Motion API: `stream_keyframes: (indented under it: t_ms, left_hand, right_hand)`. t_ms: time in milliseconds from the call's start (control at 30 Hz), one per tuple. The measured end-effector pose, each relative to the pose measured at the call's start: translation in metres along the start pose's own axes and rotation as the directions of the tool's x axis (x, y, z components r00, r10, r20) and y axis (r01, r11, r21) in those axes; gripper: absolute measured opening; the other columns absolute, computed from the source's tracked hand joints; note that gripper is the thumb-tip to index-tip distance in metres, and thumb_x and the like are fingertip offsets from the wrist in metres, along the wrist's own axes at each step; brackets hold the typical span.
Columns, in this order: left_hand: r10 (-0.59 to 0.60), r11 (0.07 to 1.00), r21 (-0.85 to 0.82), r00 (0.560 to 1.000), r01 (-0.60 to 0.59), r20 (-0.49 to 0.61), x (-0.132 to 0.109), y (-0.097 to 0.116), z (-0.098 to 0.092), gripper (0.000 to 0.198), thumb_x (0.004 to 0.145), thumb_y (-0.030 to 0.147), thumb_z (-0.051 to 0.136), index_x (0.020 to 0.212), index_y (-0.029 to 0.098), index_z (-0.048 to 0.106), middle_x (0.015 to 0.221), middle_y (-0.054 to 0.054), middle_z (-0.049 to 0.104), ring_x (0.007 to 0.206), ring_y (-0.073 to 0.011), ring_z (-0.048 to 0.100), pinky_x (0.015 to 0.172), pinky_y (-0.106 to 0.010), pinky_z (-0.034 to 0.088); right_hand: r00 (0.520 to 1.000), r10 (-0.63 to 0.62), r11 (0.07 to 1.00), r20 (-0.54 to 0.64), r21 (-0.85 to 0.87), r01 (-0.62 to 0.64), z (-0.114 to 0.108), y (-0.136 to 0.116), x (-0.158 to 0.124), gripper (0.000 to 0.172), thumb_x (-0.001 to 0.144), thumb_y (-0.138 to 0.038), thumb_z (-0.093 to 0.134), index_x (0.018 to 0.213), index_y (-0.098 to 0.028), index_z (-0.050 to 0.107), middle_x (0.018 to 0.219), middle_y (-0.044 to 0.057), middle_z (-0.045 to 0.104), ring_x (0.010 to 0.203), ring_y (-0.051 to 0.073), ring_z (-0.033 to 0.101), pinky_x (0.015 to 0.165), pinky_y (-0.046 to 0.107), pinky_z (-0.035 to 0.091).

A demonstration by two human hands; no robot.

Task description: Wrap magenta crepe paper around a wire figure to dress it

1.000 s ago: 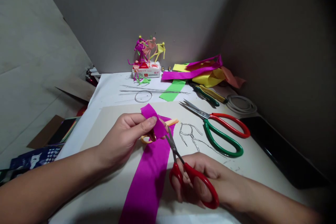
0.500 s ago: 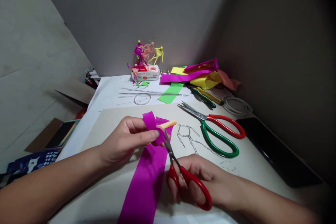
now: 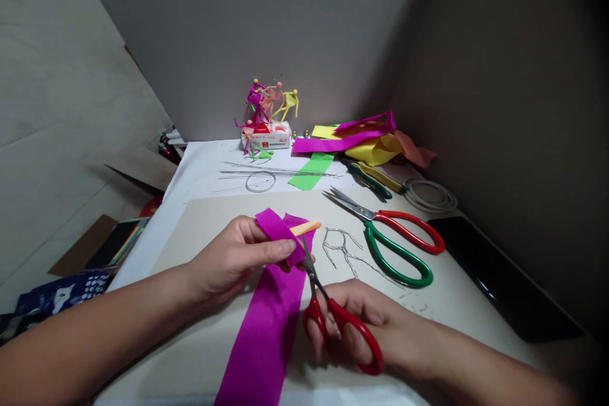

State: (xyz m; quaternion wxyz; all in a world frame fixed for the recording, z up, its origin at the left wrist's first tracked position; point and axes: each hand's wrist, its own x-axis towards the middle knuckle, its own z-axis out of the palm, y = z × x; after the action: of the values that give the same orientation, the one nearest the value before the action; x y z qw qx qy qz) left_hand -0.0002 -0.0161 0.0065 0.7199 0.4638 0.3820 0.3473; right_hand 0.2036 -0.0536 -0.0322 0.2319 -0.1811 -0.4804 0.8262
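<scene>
Between thumb and fingers, my left hand (image 3: pixel 238 250) pinches a short purple paper strip (image 3: pixel 281 233). My right hand (image 3: pixel 366 317) has its fingers in the red handles of small scissors (image 3: pixel 311 273). Their blades are slightly apart, with the tips at the right edge of the held strip. Below both hands, a long purple paper strip (image 3: pixel 266 330) runs across the beige board toward me. Just beyond my left fingertips shows a pale orange stick-like piece (image 3: pixel 306 227); its other end is hidden. A twisted wire figure (image 3: pixel 343 244) lies right of it.
Large scissors with red and green handles (image 3: pixel 380 225) lie to the right, near a black phone-like slab (image 3: pixel 504 279). Pliers (image 3: pixel 371 179), a coil of cord (image 3: pixel 431 195) and coloured paper strips (image 3: pixel 361 139) lie behind. Small paper-wrapped figures (image 3: pixel 271 101) stand on a box (image 3: pixel 269 137).
The short purple strip now lies flatter and straighter over my left fingers. The scissors have shifted very slightly beside it, and the whole view has moved a little.
</scene>
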Motion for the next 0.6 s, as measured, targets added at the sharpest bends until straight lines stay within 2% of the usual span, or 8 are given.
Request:
stream_keyframes:
  t_ms: [133,333,600]
  left_hand:
    - [0.023,0.998,0.053,1.0,-0.024,0.01,0.0029,0.0002,-0.0003,0.011,0.075,0.023,0.071,0.072,0.013,0.075,0.068,-0.006,0.072,0.064,-0.0138,0.063,0.065,-0.023,0.048]
    - [0.035,0.997,0.062,0.999,-0.036,0.021,0.0062,0.0004,-0.002,0.01,0.075,0.023,0.072,0.072,0.014,0.075,0.068,-0.003,0.073,0.064,-0.0123,0.064,0.065,-0.021,0.049]
    - [0.055,0.993,0.101,0.998,-0.056,0.005,0.0075,-0.0029,-0.0068,0.01,0.076,0.024,0.072,0.071,0.016,0.075,0.065,-0.001,0.072,0.058,-0.0079,0.06,0.059,-0.016,0.046]
  right_hand:
    - [0.999,-0.029,0.991,-0.022,0.128,0.032,-0.0013,0.0052,-0.0002,0.061,0.07,-0.066,0.062,0.075,-0.005,0.06,0.052,-0.003,0.046,0.041,0.004,0.035,0.038,0.018,0.022]
    - [1.0,-0.029,0.973,-0.01,0.228,0.03,-0.0009,0.006,-0.0005,0.055,0.073,-0.062,0.063,0.071,-0.007,0.06,0.043,-0.006,0.041,0.035,0.004,0.031,0.036,0.018,0.022]
    - [1.0,0.003,0.967,-0.003,0.255,-0.002,0.0007,0.0009,0.0003,0.048,0.073,-0.054,0.068,0.067,-0.009,0.055,0.052,-0.006,0.043,0.038,0.001,0.03,0.037,0.017,0.02]
